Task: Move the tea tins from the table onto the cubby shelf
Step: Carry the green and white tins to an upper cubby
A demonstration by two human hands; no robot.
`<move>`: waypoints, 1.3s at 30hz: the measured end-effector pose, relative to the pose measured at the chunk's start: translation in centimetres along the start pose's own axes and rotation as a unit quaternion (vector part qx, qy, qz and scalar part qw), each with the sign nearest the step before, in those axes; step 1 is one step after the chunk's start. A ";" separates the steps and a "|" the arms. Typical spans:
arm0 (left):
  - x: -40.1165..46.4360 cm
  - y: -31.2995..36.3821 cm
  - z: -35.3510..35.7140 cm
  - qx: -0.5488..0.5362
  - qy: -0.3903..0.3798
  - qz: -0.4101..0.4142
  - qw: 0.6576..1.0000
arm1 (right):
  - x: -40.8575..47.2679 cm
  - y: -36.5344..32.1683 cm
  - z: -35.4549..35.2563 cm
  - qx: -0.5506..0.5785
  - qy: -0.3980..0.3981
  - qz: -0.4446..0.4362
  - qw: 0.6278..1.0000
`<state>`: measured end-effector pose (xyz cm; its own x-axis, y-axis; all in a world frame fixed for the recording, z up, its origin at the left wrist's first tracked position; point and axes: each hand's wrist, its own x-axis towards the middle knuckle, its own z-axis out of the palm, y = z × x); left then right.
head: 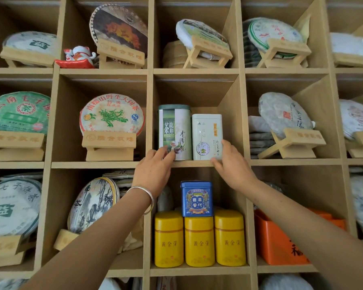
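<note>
Left hand [155, 164] touches green tin [174, 131]; right hand [231, 162] touches white tin [206, 135].

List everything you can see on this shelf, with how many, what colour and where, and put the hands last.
green tin: 1, green and white, middle cubby, left
white tin: 1, pale, middle cubby, right of the green tin
blue tin: 1, blue, lower cubby, on top of the yellow tins
yellow tins: 3, yellow, lower cubby, in a row
orange box: 1, orange, lower right cubby
cat figurine: 1, white and red, top cubby, left of centre
tea cakes: many, paper-wrapped, on wooden stands in the surrounding cubbies
bracelet: 1, silver, left wrist
left hand: fingers touching the green tin's base
right hand: fingers touching the white tin's lower right edge
</note>
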<state>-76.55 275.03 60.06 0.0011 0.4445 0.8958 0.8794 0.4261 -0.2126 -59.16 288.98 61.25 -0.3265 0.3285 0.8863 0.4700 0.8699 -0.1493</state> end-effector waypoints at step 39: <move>-0.5 -0.5 -0.4 -0.080 0.009 0.010 0.997 | -0.9 -0.1 -1.1 -0.008 -0.009 -0.013 1.000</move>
<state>-76.80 274.28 59.89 0.0264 0.4376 0.8988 0.9441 0.2847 -0.1664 -58.06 288.19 60.94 -0.3527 0.3125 0.8820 0.4744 0.8722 -0.1193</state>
